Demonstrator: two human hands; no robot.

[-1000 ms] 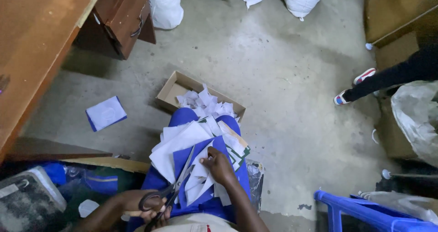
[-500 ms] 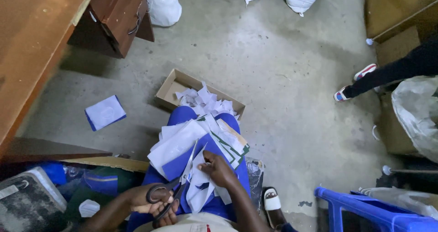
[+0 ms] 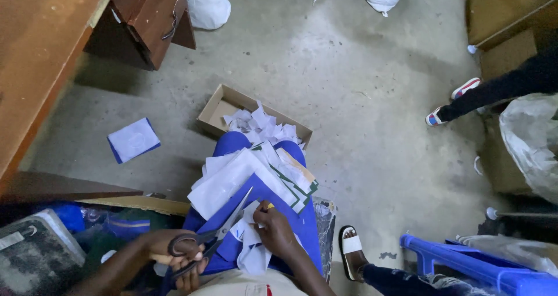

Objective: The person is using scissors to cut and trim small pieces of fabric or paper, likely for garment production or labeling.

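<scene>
My left hand (image 3: pixel 174 252) grips black-handled scissors (image 3: pixel 218 229), whose blades point up and right into a sheet of white paper (image 3: pixel 229 179) lying on my blue-clad lap. My right hand (image 3: pixel 272 229), wearing a yellow ring, pinches a small white piece of paper (image 3: pixel 253 255) just right of the blades. More white and green-edged sheets (image 3: pixel 290 179) are stacked across my knees. An open cardboard box (image 3: pixel 218 107) with white paper scraps (image 3: pixel 258 124) sits on the floor just beyond my knees.
A blue-and-white sheet (image 3: pixel 133 140) lies on the concrete floor at left. A wooden table (image 3: pixel 40 57) and drawer unit (image 3: pixel 154 20) stand at upper left. Another person's leg and shoe (image 3: pixel 459 98) are at right, a sandalled foot (image 3: pixel 351 249) and blue plastic chair (image 3: pixel 476 267) at lower right.
The scissors and my left hand have shifted slightly right, toward the paper. A sandalled foot has come into view at lower right. The view has tilted a little.
</scene>
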